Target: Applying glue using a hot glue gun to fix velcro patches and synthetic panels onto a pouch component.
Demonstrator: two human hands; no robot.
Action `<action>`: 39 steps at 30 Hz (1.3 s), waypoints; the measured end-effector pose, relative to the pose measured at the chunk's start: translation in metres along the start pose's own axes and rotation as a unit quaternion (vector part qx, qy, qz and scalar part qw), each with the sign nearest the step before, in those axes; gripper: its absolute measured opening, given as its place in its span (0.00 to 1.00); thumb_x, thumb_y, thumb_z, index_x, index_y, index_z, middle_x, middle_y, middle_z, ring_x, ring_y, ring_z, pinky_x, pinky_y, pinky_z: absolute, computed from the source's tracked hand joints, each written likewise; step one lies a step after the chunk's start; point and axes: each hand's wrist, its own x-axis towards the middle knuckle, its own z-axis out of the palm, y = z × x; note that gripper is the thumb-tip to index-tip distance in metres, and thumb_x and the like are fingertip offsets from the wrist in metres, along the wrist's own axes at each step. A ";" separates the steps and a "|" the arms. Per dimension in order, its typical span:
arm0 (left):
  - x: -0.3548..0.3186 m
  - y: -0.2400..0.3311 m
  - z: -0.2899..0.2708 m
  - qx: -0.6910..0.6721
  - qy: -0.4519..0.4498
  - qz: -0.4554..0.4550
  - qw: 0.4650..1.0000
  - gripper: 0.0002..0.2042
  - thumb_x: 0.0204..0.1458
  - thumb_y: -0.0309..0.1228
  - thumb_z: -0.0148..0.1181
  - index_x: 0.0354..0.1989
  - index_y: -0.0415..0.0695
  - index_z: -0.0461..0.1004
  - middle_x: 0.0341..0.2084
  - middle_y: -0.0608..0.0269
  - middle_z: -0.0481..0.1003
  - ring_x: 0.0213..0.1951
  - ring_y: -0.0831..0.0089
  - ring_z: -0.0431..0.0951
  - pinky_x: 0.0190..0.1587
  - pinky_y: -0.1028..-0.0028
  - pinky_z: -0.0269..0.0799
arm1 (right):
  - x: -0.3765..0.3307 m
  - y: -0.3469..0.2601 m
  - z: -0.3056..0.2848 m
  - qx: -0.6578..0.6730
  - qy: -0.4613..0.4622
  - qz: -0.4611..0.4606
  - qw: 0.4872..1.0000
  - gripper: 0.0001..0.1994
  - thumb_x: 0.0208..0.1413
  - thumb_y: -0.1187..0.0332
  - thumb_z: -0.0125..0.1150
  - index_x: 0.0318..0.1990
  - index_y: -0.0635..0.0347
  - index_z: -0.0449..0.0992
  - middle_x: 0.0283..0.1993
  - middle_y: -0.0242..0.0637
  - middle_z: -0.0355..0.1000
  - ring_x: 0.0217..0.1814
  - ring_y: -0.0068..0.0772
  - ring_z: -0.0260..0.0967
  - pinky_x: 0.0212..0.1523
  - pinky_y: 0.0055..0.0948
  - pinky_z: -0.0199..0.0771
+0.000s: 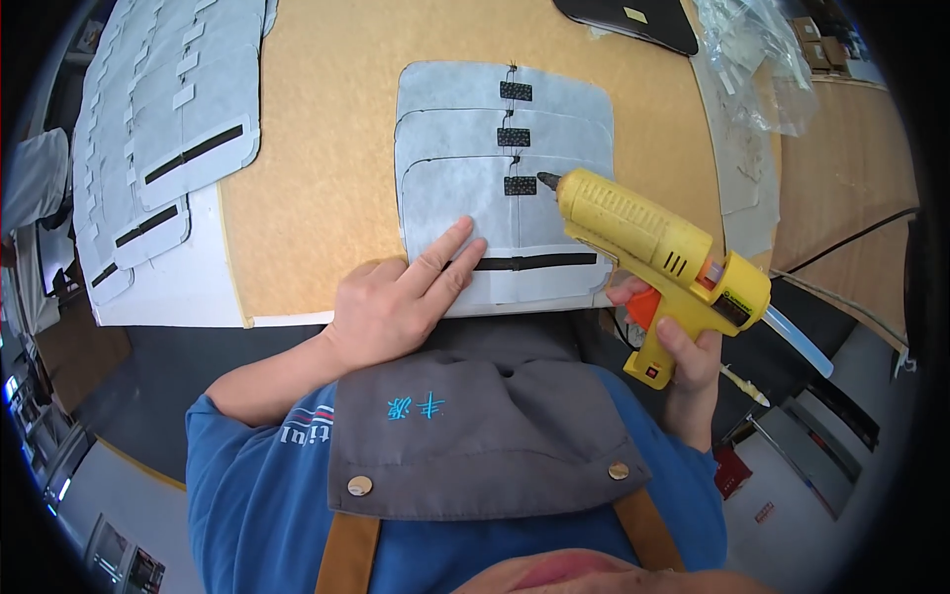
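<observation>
We see a tan tabletop with a white edge below it. On it, straight ahead, lies a stack of grey felt sheets, stepped so that three rounded top edges show, each with a small black patch on the centre seam and a black strip across the nearest sheet. Our left hand lies flat on the near sheet's lower left part, fingers spread and pressing it down, fingertips just beside the strip. Our right hand has its grip clamped on the handle of a yellow glue gun, a finger on the orange trigger. The gun's nozzle points left and sits just beside the nearest patch. Far left, more grey sheets lie fanned out. Clear plastic bags lie at the upper right.
</observation>
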 end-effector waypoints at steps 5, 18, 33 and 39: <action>-0.002 0.003 0.003 -0.032 0.031 -0.008 0.999 0.17 0.50 0.32 0.69 0.50 0.51 0.81 0.52 0.65 0.79 0.18 0.80 0.73 0.21 0.79 0.68 | -0.004 0.001 0.006 0.028 -0.005 -0.005 1.000 0.29 0.55 0.68 0.60 0.64 0.70 0.63 0.51 0.52 0.75 0.56 0.42 0.73 0.57 0.38 0.71; -0.011 -0.014 -0.001 -0.096 0.059 0.078 0.991 0.18 0.45 0.41 0.71 0.44 0.49 0.82 0.51 0.71 0.80 0.18 0.83 0.62 0.20 0.82 0.62 | -0.007 0.002 0.011 0.038 -0.021 0.017 0.999 0.29 0.56 0.74 0.60 0.65 0.70 0.60 0.54 0.51 0.72 0.58 0.42 0.71 0.63 0.43 0.67; -0.009 -0.013 0.002 -0.108 0.077 0.086 0.987 0.15 0.45 0.38 0.73 0.40 0.46 0.82 0.46 0.66 0.82 0.18 0.81 0.64 0.21 0.80 0.60 | -0.013 0.006 0.009 0.039 -0.031 0.018 0.999 0.29 0.55 0.79 0.57 0.66 0.69 0.60 0.59 0.53 0.69 0.59 0.45 0.71 0.62 0.44 0.69; -0.009 -0.012 0.003 -0.107 0.091 0.073 0.987 0.15 0.45 0.37 0.73 0.39 0.45 0.82 0.46 0.64 0.83 0.17 0.82 0.65 0.20 0.80 0.61 | -0.009 0.011 0.006 0.029 -0.070 0.000 0.997 0.28 0.56 0.81 0.55 0.66 0.68 0.61 0.61 0.53 0.66 0.59 0.45 0.70 0.62 0.45 0.69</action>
